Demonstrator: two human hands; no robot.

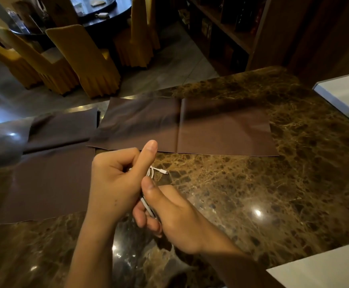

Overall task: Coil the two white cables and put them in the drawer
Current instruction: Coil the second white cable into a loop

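- Dark veined marble counter [252, 183] lies under my hands, glossy with lamp glare.
- My left hand [115, 183] is curled closed round a small bundle of white cable [151, 171], thumb sticking up; one plug end pokes out to the right of the fist.
- My right hand [175, 221], just near of it, pinches a loose strand of the same cable between thumb and fingers, the other fingers folded under.
- I judge I am mid-coil on this cable. To do it well I would feed the strand with the right hand at even tension, lay each loop the same size against the last, and let the cord roll so it does not kink.
- I can make out only this one cable; the second cable and the drawer are not in view.
- Brown cloth mats [221, 125] lie flat on the counter, one far of my hands and more to the left.
- Far left stand yellow-covered chairs [82, 59]; far right, a dark bookshelf [221, 34].
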